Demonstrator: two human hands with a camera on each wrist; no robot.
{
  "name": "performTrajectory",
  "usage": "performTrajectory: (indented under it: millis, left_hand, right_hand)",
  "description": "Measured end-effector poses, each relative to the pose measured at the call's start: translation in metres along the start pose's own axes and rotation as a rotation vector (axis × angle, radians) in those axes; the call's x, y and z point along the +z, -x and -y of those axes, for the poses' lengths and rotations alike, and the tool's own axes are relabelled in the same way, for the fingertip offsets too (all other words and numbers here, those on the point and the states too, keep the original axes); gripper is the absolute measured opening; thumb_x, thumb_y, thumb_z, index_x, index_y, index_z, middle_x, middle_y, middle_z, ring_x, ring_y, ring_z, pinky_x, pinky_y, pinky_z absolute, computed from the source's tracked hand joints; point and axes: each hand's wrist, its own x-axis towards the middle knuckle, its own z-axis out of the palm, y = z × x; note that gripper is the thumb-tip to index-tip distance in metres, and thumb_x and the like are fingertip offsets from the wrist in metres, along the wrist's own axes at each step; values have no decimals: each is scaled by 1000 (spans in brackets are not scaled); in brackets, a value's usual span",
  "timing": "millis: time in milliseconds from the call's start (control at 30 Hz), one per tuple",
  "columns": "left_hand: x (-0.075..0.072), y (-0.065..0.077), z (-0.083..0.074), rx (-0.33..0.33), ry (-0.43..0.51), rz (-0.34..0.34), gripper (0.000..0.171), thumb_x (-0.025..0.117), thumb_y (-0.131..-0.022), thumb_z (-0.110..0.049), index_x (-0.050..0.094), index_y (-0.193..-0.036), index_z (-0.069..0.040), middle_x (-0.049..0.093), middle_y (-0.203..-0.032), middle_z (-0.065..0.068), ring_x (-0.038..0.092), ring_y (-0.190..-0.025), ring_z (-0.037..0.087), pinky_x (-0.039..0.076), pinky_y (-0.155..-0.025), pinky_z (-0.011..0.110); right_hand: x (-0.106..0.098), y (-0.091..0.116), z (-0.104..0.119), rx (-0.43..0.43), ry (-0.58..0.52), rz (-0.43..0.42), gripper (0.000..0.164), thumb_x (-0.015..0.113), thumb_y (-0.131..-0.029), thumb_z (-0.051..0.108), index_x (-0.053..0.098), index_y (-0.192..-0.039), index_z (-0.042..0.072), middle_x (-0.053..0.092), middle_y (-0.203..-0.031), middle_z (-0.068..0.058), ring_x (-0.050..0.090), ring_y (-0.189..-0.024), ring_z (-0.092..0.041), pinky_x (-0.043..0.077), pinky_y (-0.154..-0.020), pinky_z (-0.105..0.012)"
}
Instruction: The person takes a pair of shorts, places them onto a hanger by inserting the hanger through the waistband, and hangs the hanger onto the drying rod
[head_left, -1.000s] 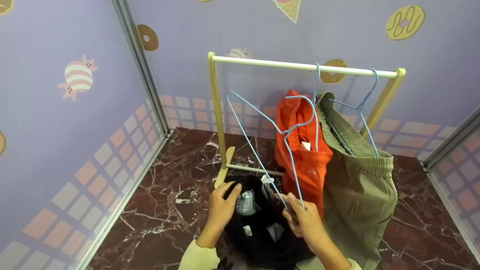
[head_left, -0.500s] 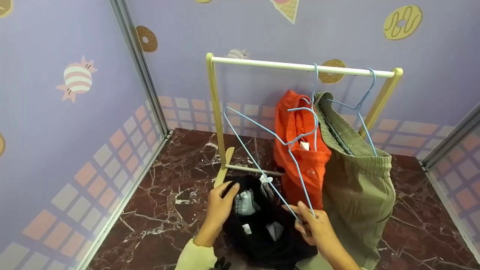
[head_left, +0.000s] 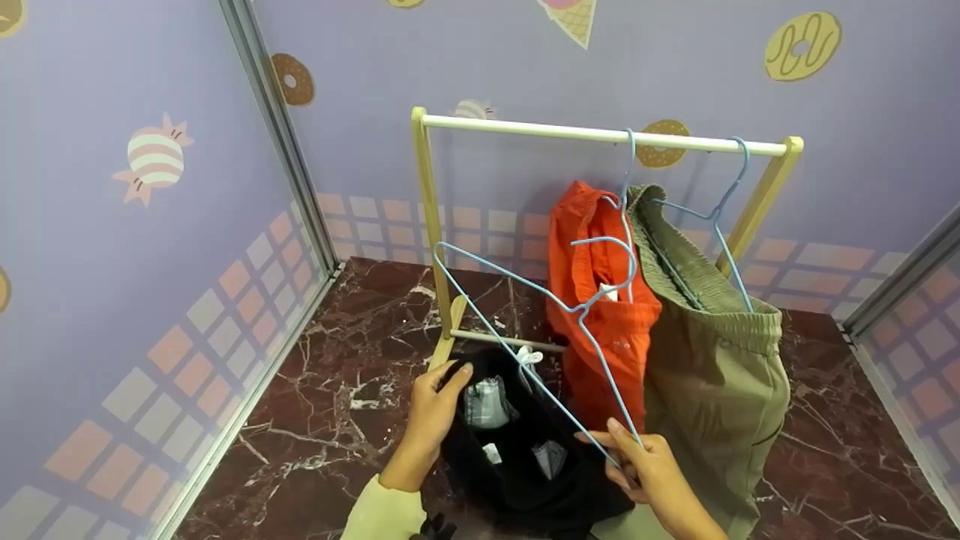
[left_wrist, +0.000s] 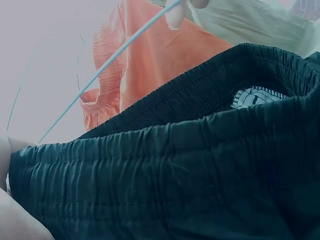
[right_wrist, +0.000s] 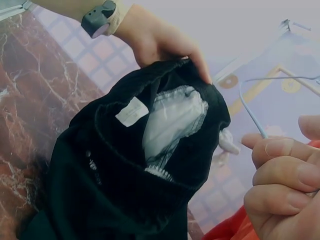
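Note:
My left hand (head_left: 435,409) pinches the elastic waistband of black trousers (head_left: 517,487), thumb on top at the far-left edge. The waist gapes toward me, baring a pale pocket lining and a white label (right_wrist: 132,112). A blue wire hanger (head_left: 525,277) is held by one end in my right hand (head_left: 637,461), to the right of the waist. Its other end slants up and left above the trousers, with the hook over the orange garment in the head view. In the left wrist view the black waistband (left_wrist: 165,150) runs wide and gathered in front of the hanger wire (left_wrist: 112,60).
A small rack with a white rail (head_left: 525,129) stands against the patterned wall (head_left: 360,90). From its right half hang orange trousers (head_left: 607,330) and olive trousers (head_left: 712,375), each on a blue hanger. The floor (head_left: 315,420) is dark red marble pattern.
My right hand has moved down and to the right, bringing the hanger lower, so its far end now sits closer above the black trousers. The left hand keeps its hold, shifted slightly left.

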Motion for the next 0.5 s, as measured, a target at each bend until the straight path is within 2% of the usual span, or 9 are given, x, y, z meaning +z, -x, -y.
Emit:
performTrajectory:
  millis: [300,500]
  left_hand:
    - [-6,-5,-1,6,52,-4,23,61,-87,-25,69,-99,-6,67,-100,8,59,-94,11,44,-87,25]
    - [-8,-7,2,11,67,-11,24,60,-88,-23,69,-100,-4,67,-101,9,58,-95,11,44,-88,24]
  right_hand:
    - [-13,5,-13,70,18,9,52,32,-98,41,62,-115,2,38,-45,3,26,-37,-4,22,-35,-19]
    - [-24,13,-21,70,57,72,52,31,-99,40,62,-116,2,39,-47,5,23,-34,-2,23,-35,-19]
